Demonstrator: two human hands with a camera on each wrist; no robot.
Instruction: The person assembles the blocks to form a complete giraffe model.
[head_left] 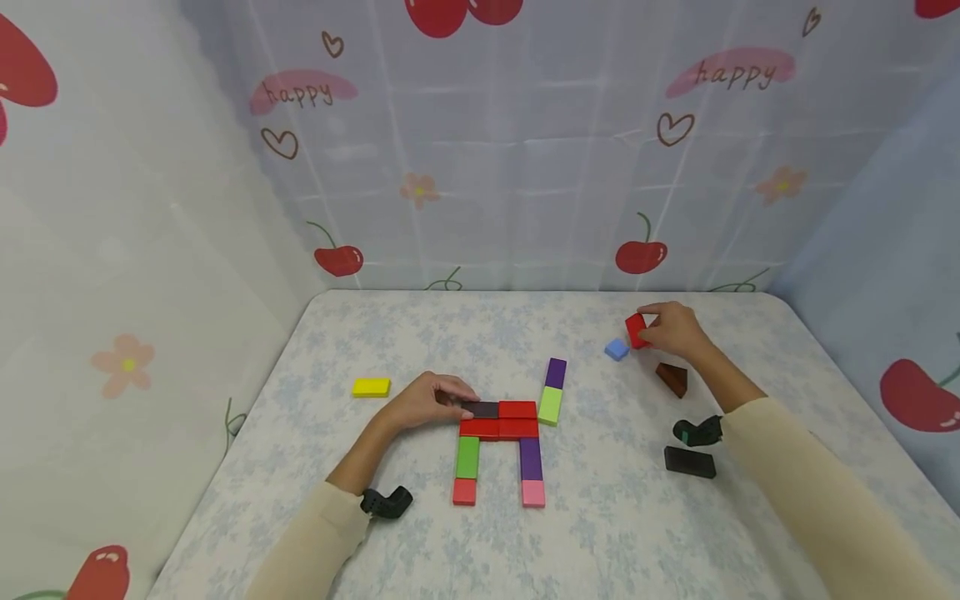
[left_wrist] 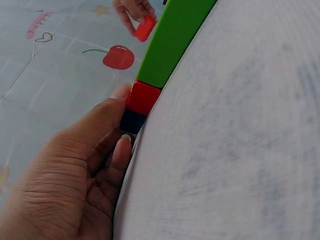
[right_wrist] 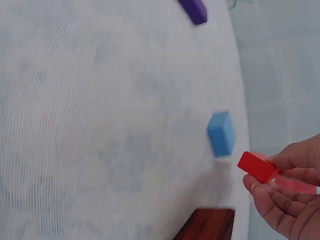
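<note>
My left hand (head_left: 429, 400) has thumb and fingers around the left end of a black block (head_left: 483, 409), at the top left of a flat block figure. Red blocks (head_left: 517, 410) lie beside and below it. One leg is a green block (head_left: 467, 458) ending in red, the other a purple block (head_left: 530, 459) ending in pink. At the back right, my right hand (head_left: 675, 330) pinches a small red block (head_left: 635, 332) between thumb and fingers. In the right wrist view this red block (right_wrist: 258, 167) is held close to a blue block (right_wrist: 221, 133).
A lime block (head_left: 551, 407) joined end to end with a purple one slants up from the figure's right side. A yellow block (head_left: 371, 387) lies at left. Right of the figure are a brown wedge-like block (head_left: 672, 379) and a black block (head_left: 690, 462). Patterned curtains border the table.
</note>
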